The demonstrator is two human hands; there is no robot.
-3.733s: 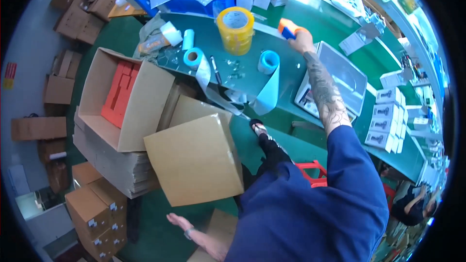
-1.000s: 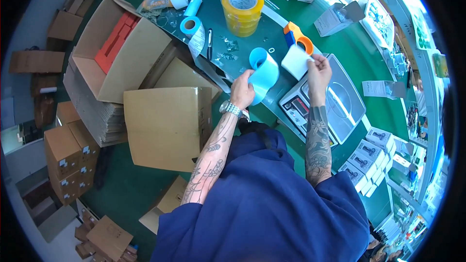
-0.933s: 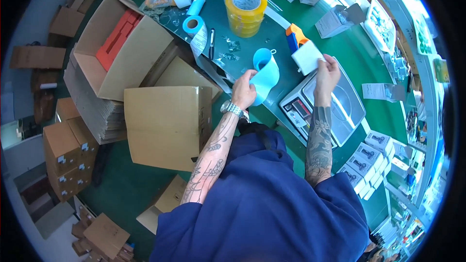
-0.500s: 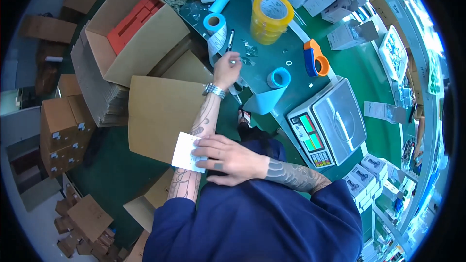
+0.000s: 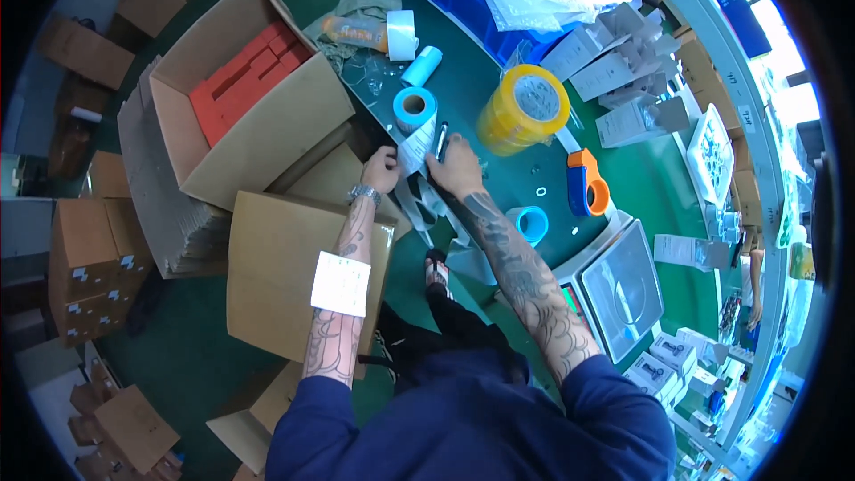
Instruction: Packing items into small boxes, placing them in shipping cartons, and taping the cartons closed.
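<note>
L hand, fingers curled, is at the left side of the printed label strip, R hand at its right; can't tell if either actually pinches it. Strip comes off the label roll by the table's near edge, w/ a pen just beside. Progress: 1 white label already lies on L forearm; strip btwn hands looks undetached. Blue roll & scale sit farther right along same edge.

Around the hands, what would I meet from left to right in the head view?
Brown open cardboard box, left hand, round pale-blue label roll, right hand, stacked yellow tape rolls, orange-and-blue tape dispenser.
</note>
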